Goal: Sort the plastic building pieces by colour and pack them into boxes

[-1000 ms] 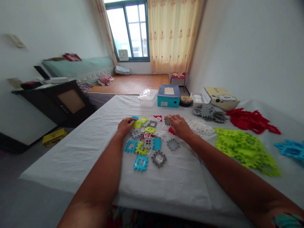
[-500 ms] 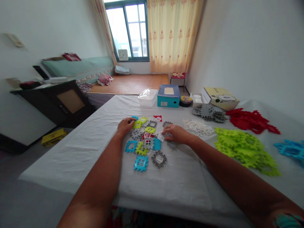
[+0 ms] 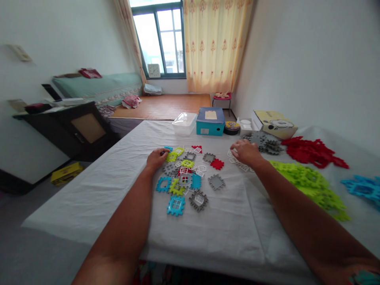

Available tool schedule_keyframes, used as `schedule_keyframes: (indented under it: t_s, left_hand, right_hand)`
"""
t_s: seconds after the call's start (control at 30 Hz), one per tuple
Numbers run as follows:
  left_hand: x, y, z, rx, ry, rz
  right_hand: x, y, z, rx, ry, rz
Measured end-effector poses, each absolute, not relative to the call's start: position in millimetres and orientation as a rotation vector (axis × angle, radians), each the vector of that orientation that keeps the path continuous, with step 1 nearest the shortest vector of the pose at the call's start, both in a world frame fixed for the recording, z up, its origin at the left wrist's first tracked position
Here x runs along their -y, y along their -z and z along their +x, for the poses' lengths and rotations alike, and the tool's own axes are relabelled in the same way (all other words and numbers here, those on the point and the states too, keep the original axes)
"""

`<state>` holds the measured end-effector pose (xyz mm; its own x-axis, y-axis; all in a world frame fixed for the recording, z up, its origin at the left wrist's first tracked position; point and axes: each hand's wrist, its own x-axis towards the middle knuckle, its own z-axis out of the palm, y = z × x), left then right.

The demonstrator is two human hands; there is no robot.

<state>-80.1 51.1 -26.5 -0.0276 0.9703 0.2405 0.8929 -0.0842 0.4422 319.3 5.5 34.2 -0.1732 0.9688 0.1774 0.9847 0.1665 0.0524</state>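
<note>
My left hand (image 3: 156, 159) rests at the left edge of mixed plastic building pieces, its fingers bent together beside a lime green piece (image 3: 171, 157) and a small blue piece (image 3: 168, 148). Whatever is between those fingertips is too small to make out. Over at the right, my right hand (image 3: 246, 152) reaches down onto a pile of white window-frame pieces (image 3: 244, 167), fingers apart and touching it, partly covering it. Between the hands lie toothed squares: a red one (image 3: 217, 164), a grey one (image 3: 216, 181), a blue one with a window (image 3: 176, 205), and white window frames (image 3: 201, 169).
Lime green (image 3: 308, 184), red (image 3: 314, 152), blue (image 3: 362, 189) and grey piles (image 3: 263, 141) line the right side. At the back stand a clear plastic box (image 3: 184, 123), a blue box (image 3: 210, 122), a round tin (image 3: 232, 127) and a yellow box (image 3: 276, 124).
My right hand has moved right from the mixed pieces to the white pile, uncovering the red square and the grey ones. The left hand has stayed in place.
</note>
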Motion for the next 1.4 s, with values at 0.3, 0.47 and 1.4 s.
schedule_keyframes:
  t_s: [0.3,0.47,1.4]
  left_hand:
    - [-48.9,25.0,-79.0,-2.015,-0.739,2.08]
    - [-49.9,25.5,-78.6,-2.017,-0.726,2.088]
    - [-47.4,21.3,-77.6,-2.03,-0.704,2.089]
  right_hand:
    - [-0.7,-7.0,270.0,2.55,0.095,-1.577]
    - [7.6,-6.5,257.3,2.493,0.174,-1.589]
    - [-7.9,-40.8,324.8,2.211,0.19,-1.968]
